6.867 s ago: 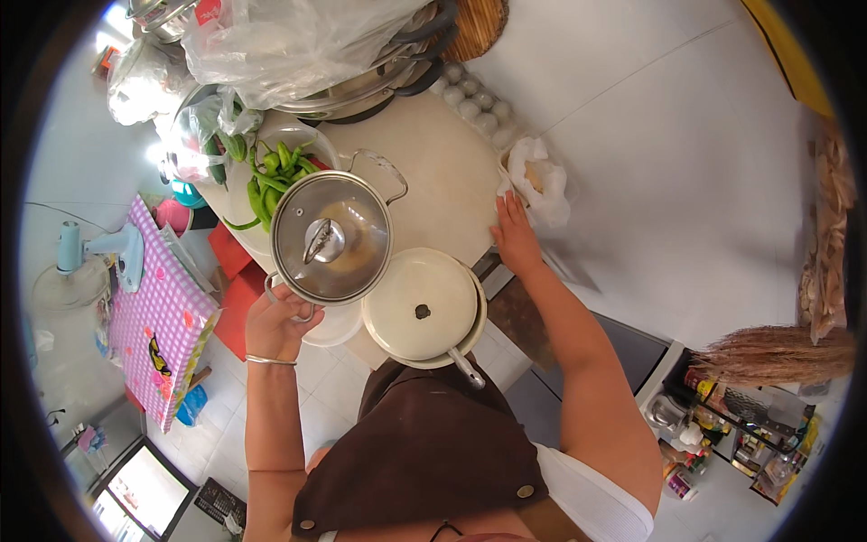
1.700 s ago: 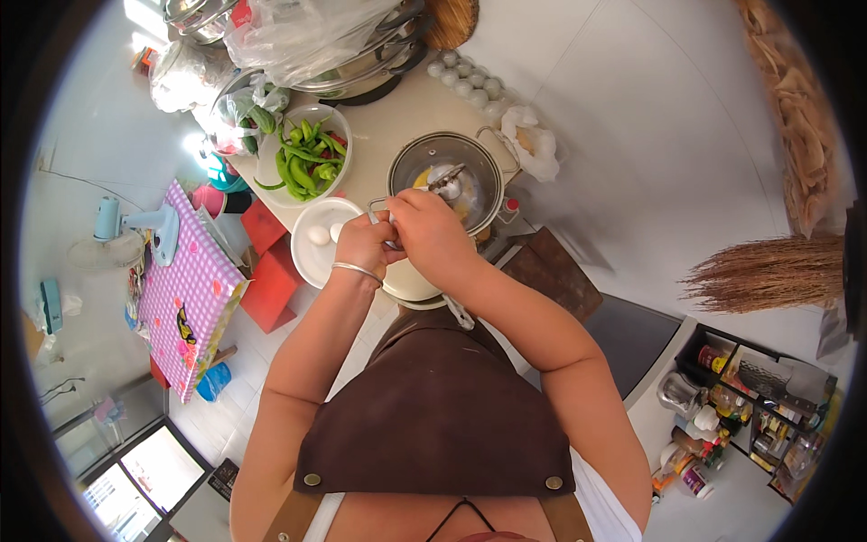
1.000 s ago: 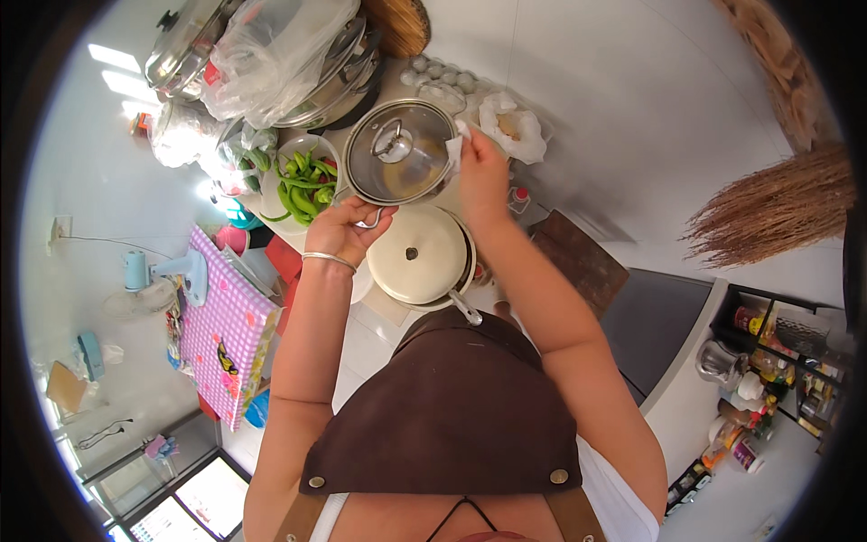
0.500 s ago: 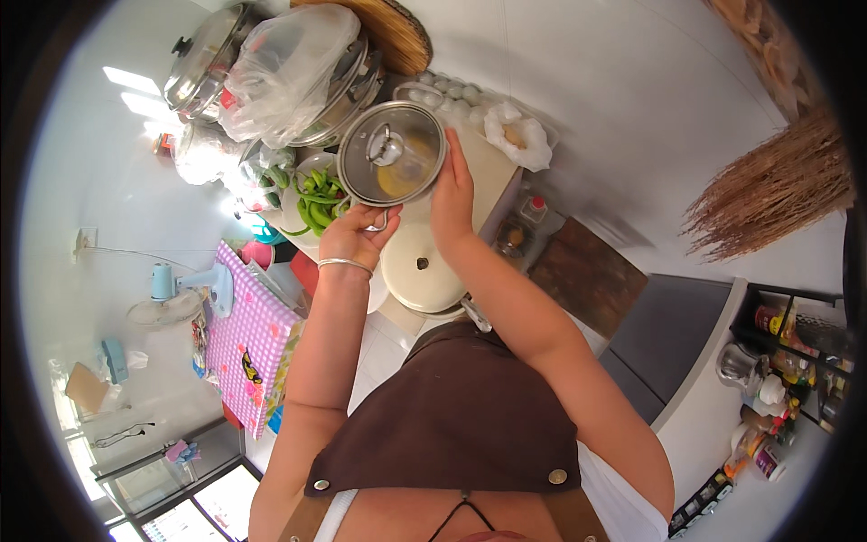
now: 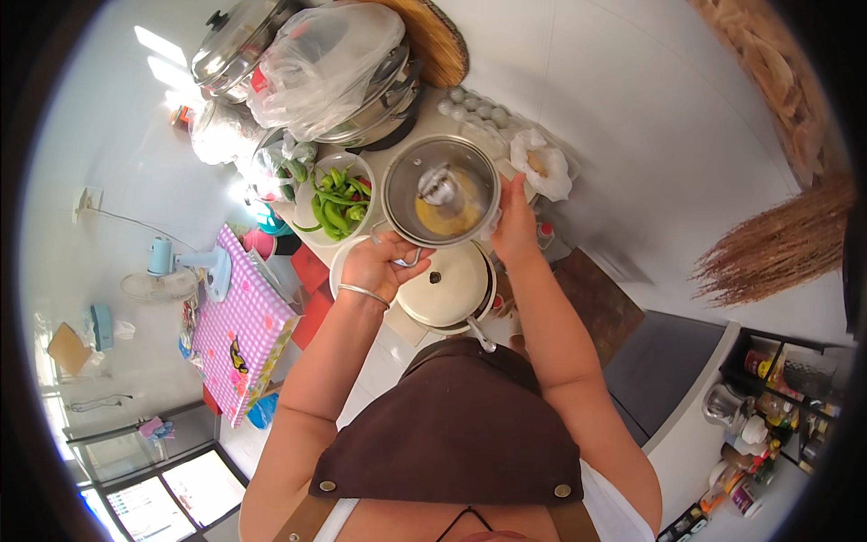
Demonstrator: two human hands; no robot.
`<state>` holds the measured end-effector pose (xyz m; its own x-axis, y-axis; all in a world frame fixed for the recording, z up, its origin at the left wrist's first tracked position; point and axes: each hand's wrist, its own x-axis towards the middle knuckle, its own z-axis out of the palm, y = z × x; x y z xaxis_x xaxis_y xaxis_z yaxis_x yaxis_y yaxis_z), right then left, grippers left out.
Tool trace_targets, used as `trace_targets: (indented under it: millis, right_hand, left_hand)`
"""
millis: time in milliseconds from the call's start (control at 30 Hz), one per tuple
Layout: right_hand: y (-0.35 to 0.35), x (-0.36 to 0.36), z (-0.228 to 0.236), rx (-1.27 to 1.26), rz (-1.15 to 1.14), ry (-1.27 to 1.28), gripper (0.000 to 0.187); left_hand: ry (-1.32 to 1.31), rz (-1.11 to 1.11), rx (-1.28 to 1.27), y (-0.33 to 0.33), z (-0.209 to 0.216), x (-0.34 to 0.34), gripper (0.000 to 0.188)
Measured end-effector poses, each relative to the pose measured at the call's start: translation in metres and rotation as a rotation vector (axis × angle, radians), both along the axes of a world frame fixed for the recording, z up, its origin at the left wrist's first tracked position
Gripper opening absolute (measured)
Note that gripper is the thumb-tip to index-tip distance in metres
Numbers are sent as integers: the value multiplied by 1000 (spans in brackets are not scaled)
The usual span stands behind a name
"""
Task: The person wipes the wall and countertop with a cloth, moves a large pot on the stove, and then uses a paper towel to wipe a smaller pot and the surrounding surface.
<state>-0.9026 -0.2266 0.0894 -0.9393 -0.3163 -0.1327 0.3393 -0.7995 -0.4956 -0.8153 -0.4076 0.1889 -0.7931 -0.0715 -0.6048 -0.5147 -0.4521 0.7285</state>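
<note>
Both hands hold a steel pot [image 5: 404,172] over the counter. Its open top faces me, showing something yellow [image 5: 442,218] on the bottom and a shiny metal piece [image 5: 440,185], too blurred to name. My left hand [image 5: 373,268] is closed on the pot's looped handle at the near left. My right hand [image 5: 516,223] grips the pot's right side, its fingertips partly hidden. Just below the pot, a cream-lidded pan [image 5: 461,294] stands with its handle toward me. Left of the pot, long green peppers [image 5: 336,212] lie in a white bowl [image 5: 361,167].
Plastic bags [image 5: 330,59] cover a large steel pot at the back left. Behind my right hand are an egg tray [image 5: 479,108] and a white bag [image 5: 540,167]. A checkered-cloth table [image 5: 244,316] stands left; a straw broom [image 5: 777,239] hangs right.
The pot is lower and farther right in the picture, both hands still on it. The whole scene has shifted, so my head has moved too. More of the pepper bowl shows.
</note>
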Motion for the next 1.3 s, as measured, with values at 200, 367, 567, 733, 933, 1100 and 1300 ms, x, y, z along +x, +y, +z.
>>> trace_targets:
  millis: [200,367,567,733,933,1100,1300]
  right_hand:
    - [10,-22,-41,-63,191,-251,68]
    - [4,-25,-61,-214,376,-332,68]
    - [-11,-34,-65,-307,360,-324,52]
    - [-22,-41,-65,-417,395,-421,50]
    - [-10,-31,-69,-266,475,-336,69]
    - [17,-45,-83,-142,254,-411,69]
    - [46,-52,-103,-198,129,-406,59]
  left_hand:
    - [-61,-34,130,-2,-10,9,26]
    - [-103,-47,214,-7,-32,5,30]
    - [-73,6,300,-15,-56,-18,30]
    - [29,-20,173,-19,-62,-47,31]
    - [-24,16,198,-40,-98,-88,31]
    - [-57,22,183,-64,-145,-122,33]
    - [-152,116,205,-83,-203,-151,35]
